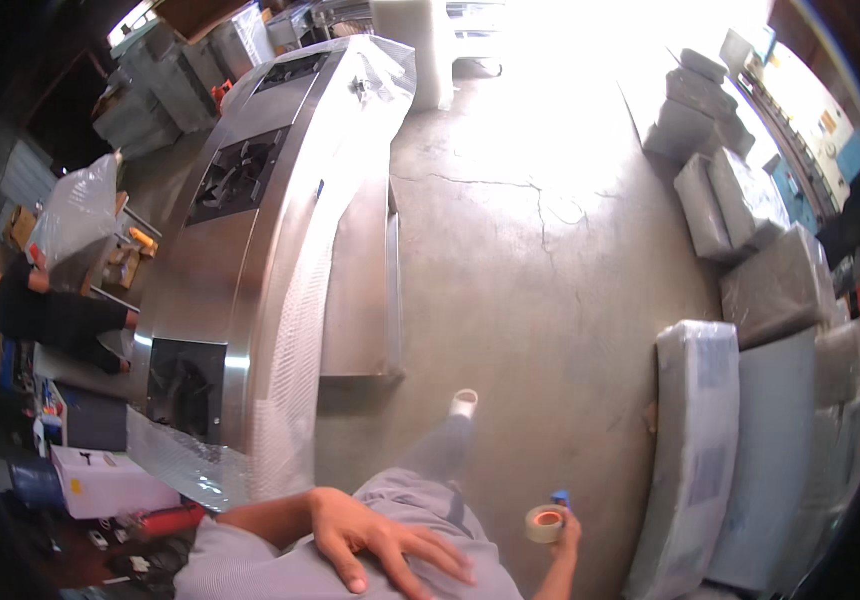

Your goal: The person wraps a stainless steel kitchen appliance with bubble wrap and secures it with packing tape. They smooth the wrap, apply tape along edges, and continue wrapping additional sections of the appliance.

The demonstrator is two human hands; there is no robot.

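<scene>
My left hand lies over the front of my grey striped shirt, its fingers spread and holding nothing. Down at the lower right, my right hand grips a roll of pale tape with an orange-brown core. A small blue piece sticks up by the roll at my fingers; whether it belongs to the tape is unclear. Ahead on the left stands a long stainless steel stove with black burners. Clear bubble wrap hangs along its right side and front end.
Wrapped flat packages line the right side, with more wrapped blocks behind. A steel shelf juts from the stove's right side. At the left, another person is beside the stove. A white box sits at lower left.
</scene>
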